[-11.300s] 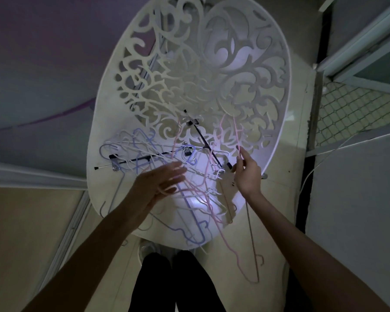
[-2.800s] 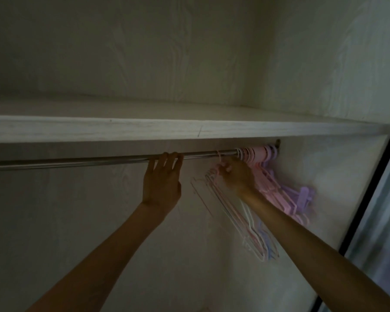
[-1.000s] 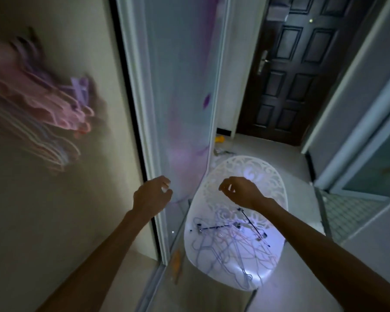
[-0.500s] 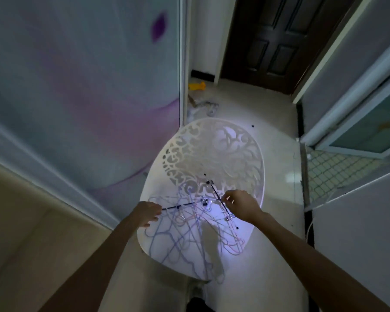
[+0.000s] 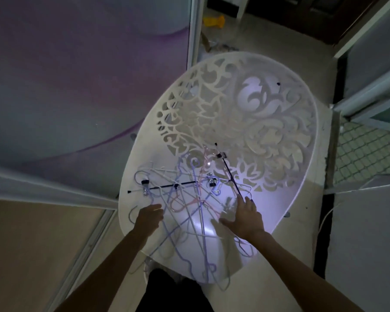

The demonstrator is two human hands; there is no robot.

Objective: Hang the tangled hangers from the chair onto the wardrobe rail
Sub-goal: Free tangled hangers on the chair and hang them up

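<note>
So the pile of hangers (image 5: pixel 189 206) is sitting on the seat of the white cut-out chair (image 5: pixel 245 122), a mess of thin blue, pink and white wire ones all crossed over each other, with two black clip hangers (image 5: pixel 173 188) lying across the top. A few loops droop over the front edge of the seat. Both hands are down on the heap: left hand (image 5: pixel 149 218) rests at the left side with fingers loosely curled, right hand (image 5: pixel 245 216) is spread flat and wide over the right side, fingertips just by the end of the angled black bar. Neither grip looks closed on anything, no wire is actually pinched as far as I can tell. Wardrobe rail isn't in view here. My worry is that if you grab one hook and lift, the whole knot comes with it and the loose ones hanging off the front slide onto the floor. The metal clips could snag the wire loops too, and the light is dim, so picking out one hanger is tricky.
</note>
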